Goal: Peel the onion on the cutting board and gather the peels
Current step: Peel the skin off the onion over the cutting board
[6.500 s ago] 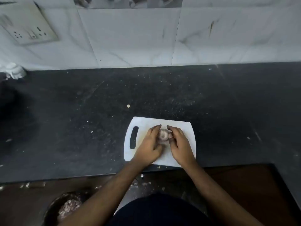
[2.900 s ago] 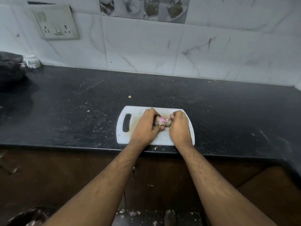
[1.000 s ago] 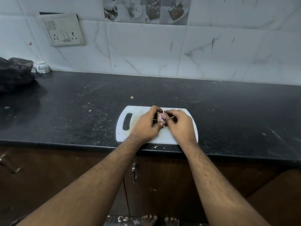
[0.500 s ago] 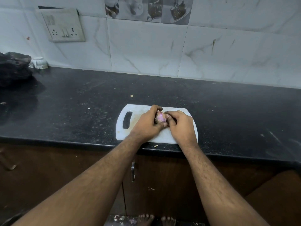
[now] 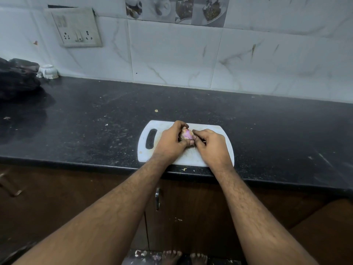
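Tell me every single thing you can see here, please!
onion: one, pink, partly peeled, held over the board
cutting board: one, white, near counter edge
counter: one, black, speckled
peel scraps: a few, pale, on counter
socket plate: one, white, on wall
small cup: one, white, upside down, far left
dark bundle: one, black, far left
cabinet handle: one, metal, below
left hand: holding onion
right hand: picking at onion
feet: two, bare

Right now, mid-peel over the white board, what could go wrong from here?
1. The cutting board sits at the counter's front edge; loosened peels could fall to the floor, as one scrap already lies on the edge.
2. The onion is small and pinched between the left hand and right hand; it may slip free.
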`<action>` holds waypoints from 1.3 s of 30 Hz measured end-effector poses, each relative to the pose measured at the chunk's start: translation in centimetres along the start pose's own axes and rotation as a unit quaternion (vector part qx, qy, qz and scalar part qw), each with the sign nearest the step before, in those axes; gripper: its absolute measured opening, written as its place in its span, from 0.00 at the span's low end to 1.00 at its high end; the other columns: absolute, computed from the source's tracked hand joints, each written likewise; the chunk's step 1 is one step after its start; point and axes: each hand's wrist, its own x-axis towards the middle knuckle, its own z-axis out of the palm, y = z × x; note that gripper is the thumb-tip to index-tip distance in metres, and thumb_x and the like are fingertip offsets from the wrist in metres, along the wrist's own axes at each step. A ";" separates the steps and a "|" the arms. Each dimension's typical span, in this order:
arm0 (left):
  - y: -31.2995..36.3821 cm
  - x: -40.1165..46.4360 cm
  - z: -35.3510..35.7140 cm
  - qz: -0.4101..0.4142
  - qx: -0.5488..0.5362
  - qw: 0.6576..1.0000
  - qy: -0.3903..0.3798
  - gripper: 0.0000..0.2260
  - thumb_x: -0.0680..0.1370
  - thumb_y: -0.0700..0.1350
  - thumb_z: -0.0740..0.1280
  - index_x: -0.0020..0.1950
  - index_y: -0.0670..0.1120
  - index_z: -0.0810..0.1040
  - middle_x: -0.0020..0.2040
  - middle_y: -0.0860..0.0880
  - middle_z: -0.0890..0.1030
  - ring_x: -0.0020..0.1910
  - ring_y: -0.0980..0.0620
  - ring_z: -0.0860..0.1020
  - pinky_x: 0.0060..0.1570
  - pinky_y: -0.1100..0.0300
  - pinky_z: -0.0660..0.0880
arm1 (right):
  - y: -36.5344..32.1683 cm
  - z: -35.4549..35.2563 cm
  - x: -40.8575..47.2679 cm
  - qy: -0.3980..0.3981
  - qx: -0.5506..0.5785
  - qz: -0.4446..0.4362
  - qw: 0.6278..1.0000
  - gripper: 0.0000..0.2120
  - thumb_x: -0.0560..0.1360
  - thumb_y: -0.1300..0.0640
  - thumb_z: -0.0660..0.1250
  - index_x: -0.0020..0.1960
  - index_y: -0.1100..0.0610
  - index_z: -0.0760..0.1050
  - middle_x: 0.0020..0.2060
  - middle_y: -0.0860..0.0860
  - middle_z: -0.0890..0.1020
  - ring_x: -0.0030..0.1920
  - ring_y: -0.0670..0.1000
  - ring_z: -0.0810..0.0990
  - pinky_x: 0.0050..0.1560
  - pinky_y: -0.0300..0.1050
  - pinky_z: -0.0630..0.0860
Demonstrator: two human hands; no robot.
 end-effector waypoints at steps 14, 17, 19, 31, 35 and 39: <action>0.2 -0.3 -0.1 0.022 0.025 0.999 -0.011 0.18 0.71 0.43 0.80 0.51 0.50 0.72 0.46 0.51 0.84 0.45 0.53 0.81 0.45 0.60 0.77 | -0.2 -0.1 0.1 0.019 0.050 0.063 0.997 0.10 0.77 0.56 0.73 0.57 0.55 0.85 0.44 0.47 0.88 0.41 0.37 0.81 0.41 0.23 0.73; 0.4 -0.3 -0.1 0.026 0.033 0.999 -0.011 0.18 0.71 0.43 0.80 0.50 0.49 0.72 0.45 0.51 0.84 0.46 0.52 0.81 0.45 0.59 0.78 | -0.1 0.1 0.2 0.024 0.053 0.078 0.995 0.09 0.76 0.57 0.73 0.56 0.56 0.86 0.41 0.45 0.87 0.40 0.36 0.81 0.39 0.23 0.73; 0.4 -0.3 -0.2 0.025 0.034 0.999 -0.013 0.18 0.71 0.43 0.80 0.49 0.49 0.72 0.45 0.50 0.84 0.45 0.52 0.81 0.44 0.58 0.78 | 0.0 0.1 0.3 0.028 0.056 0.088 0.994 0.08 0.77 0.57 0.72 0.54 0.56 0.86 0.38 0.43 0.85 0.39 0.35 0.82 0.39 0.24 0.74; 1.1 -1.0 -0.3 0.009 0.025 1.000 -0.006 0.18 0.70 0.41 0.79 0.47 0.52 0.71 0.50 0.55 0.84 0.49 0.55 0.82 0.48 0.61 0.78 | 0.2 0.8 1.6 0.063 0.060 0.124 0.988 0.06 0.76 0.59 0.71 0.52 0.58 0.85 0.42 0.48 0.87 0.43 0.45 0.85 0.50 0.43 0.83; 0.9 -0.7 -0.3 0.009 0.023 1.000 -0.009 0.15 0.75 0.44 0.76 0.55 0.49 0.72 0.50 0.53 0.84 0.49 0.56 0.81 0.47 0.63 0.76 | 0.4 0.8 1.3 0.134 0.041 0.128 0.982 0.09 0.79 0.63 0.67 0.55 0.57 0.84 0.47 0.50 0.87 0.47 0.47 0.84 0.48 0.38 0.78; 0.6 -0.4 -0.4 0.008 0.029 1.000 -0.005 0.17 0.78 0.42 0.73 0.65 0.50 0.75 0.57 0.53 0.83 0.55 0.56 0.80 0.57 0.64 0.75 | 0.2 0.8 1.1 0.140 0.035 0.111 0.983 0.16 0.79 0.69 0.61 0.58 0.58 0.84 0.55 0.50 0.85 0.55 0.47 0.82 0.54 0.33 0.71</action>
